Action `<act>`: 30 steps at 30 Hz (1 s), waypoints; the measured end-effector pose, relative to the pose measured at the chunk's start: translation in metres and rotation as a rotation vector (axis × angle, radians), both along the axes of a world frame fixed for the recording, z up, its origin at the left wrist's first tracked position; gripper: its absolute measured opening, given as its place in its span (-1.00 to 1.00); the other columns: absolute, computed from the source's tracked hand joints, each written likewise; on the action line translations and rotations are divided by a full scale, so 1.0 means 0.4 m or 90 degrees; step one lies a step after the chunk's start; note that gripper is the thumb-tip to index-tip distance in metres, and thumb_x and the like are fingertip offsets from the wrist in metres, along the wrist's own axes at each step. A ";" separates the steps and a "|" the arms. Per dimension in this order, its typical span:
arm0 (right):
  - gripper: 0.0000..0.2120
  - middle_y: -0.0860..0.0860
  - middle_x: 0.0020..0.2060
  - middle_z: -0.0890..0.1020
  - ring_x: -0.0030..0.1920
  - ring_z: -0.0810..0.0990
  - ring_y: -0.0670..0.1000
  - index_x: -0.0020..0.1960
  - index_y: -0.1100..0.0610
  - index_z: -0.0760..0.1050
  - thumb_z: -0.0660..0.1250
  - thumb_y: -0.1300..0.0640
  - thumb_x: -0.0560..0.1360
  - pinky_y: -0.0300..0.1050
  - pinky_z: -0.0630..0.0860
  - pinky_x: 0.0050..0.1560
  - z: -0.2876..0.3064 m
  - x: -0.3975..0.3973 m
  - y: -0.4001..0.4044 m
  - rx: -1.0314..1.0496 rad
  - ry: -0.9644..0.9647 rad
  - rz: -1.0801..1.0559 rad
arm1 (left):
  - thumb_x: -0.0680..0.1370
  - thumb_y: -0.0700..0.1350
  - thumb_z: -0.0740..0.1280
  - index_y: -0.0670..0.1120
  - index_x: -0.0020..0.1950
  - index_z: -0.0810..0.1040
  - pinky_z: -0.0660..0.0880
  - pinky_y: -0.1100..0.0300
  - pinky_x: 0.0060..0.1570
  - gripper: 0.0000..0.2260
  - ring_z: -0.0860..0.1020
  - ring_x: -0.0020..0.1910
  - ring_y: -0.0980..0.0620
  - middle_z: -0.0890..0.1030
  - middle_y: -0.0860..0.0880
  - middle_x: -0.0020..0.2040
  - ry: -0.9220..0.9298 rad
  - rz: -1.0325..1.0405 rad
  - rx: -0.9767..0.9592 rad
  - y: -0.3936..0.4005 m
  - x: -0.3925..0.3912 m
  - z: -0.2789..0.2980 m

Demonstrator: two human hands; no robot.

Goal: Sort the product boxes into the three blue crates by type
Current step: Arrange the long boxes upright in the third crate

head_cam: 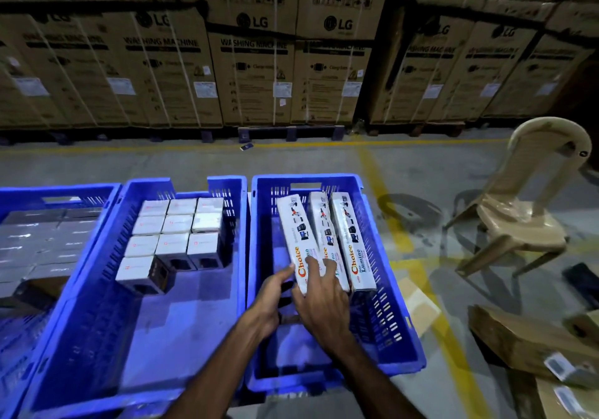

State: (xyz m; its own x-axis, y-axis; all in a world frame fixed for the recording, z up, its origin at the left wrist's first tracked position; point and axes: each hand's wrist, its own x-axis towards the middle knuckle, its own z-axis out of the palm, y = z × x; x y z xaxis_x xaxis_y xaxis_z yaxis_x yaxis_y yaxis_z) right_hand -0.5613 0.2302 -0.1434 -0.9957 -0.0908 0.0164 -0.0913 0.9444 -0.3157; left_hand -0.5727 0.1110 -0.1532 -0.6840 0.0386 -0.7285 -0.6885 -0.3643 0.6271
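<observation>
Three blue crates stand side by side on the floor. The right crate (393, 292) holds three long white "Choice" boxes leaning against its right wall. My left hand (270, 302) grips the near end of the leftmost long box (291, 237) from the left. My right hand (319, 302) lies on the near ends of that box and the middle long box (324, 224), fingers spread. The third long box (351, 240) stands free. The middle crate (97, 305) holds several small white cube boxes (176, 233) at its far end. The left crate (19, 191) is filled with grey flat boxes (39, 243).
A beige plastic chair (518, 217) stands at the right. Brown cartons (525, 344) lie on the floor at the lower right. Stacked washing-machine cartons (252, 61) on pallets form a wall behind. Yellow floor lines (382, 191) run past the right crate.
</observation>
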 end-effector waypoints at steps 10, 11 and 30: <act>-0.70 0.11 0.21 0.56 0.17 0.59 0.16 0.09 0.05 0.62 0.35 -0.09 0.45 0.08 0.54 0.05 -0.064 -0.064 0.121 -0.001 0.122 0.121 | 0.63 -0.34 0.33 -0.12 0.33 0.60 0.57 0.14 -0.48 -0.71 0.69 -0.25 -0.07 0.73 -0.20 0.13 0.065 0.100 -0.084 0.070 -0.043 -0.054; -0.71 0.12 0.22 0.56 0.18 0.57 0.17 0.09 0.07 0.61 0.34 -0.07 0.47 0.08 0.51 0.07 -0.057 -0.083 0.145 -0.005 0.149 0.096 | 0.63 -0.35 0.33 -0.12 0.33 0.59 0.62 0.09 -0.43 -0.70 0.70 -0.19 -0.09 0.72 -0.20 0.16 0.073 0.104 -0.092 0.079 -0.046 -0.058; -0.30 0.24 0.10 0.66 -0.02 0.63 0.30 0.67 -0.08 -0.07 0.17 0.16 0.63 0.14 0.57 -0.05 -0.070 -0.179 0.373 -0.202 -0.094 -0.106 | 0.70 -0.28 0.25 0.02 0.52 0.46 0.64 0.11 -0.19 -0.60 0.69 0.09 -0.12 0.68 -0.06 0.25 0.132 0.034 -0.189 0.086 -0.111 -0.072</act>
